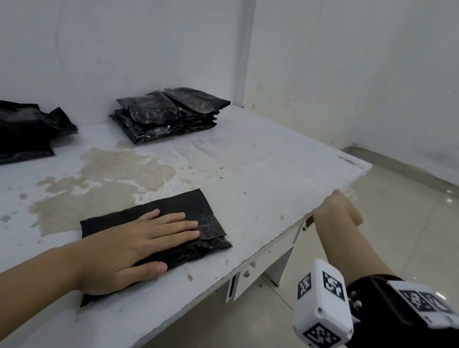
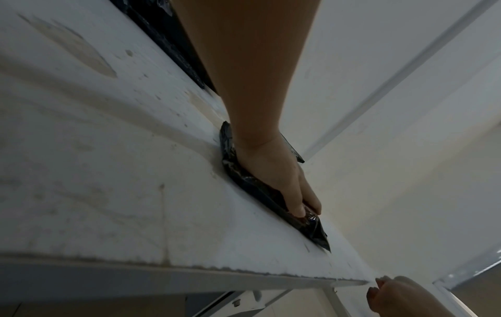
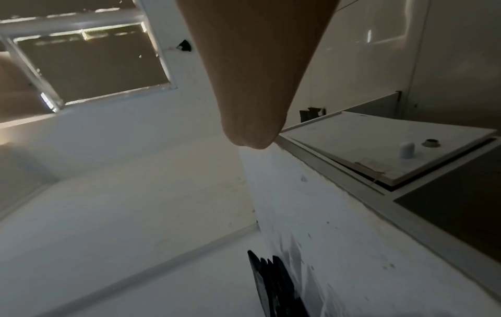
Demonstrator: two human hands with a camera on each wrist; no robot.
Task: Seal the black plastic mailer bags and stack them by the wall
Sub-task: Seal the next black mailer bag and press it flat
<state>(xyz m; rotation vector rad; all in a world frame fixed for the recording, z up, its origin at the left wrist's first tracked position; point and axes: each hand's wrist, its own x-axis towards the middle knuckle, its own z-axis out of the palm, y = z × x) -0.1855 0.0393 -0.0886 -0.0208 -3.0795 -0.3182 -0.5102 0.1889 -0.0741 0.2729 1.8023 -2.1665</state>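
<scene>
Near the front edge of the counter (image 1: 264, 177), lying flat: one black bag (image 1: 206, 219), its long side angled toward the right edge, a folded flap across its top. Pressed down by the left hand (image 1: 130, 245), palm flat on the plastic, fingers (image 1: 178, 222) straight and close together, pointing toward the far right corner, thumb stretched along the bag's near edge. Gripping nothing, only pressing. Off the right edge, over the tiled floor (image 1: 413, 249), held level with the counter top: the right hand (image 1: 338, 208), seen from behind, just beside the edge and apart from the bag. Fingers curled inward in the left wrist view; cannot tell whether anything is pinched between them. Strapped on that wrist, a white camera block (image 1: 322, 305) with black-and-white markers. At the far edge, touching the wall (image 1: 124, 35): a stack (image 1: 169, 116) of black bags, several layers high, the top ones lying slightly askew. At the left edge, well apart from the stack, a looser pile (image 1: 9, 131) of black bags, partly out of view. Between pile and pressed bag, a broad brownish stain (image 1: 115, 173) on the white surface.
</scene>
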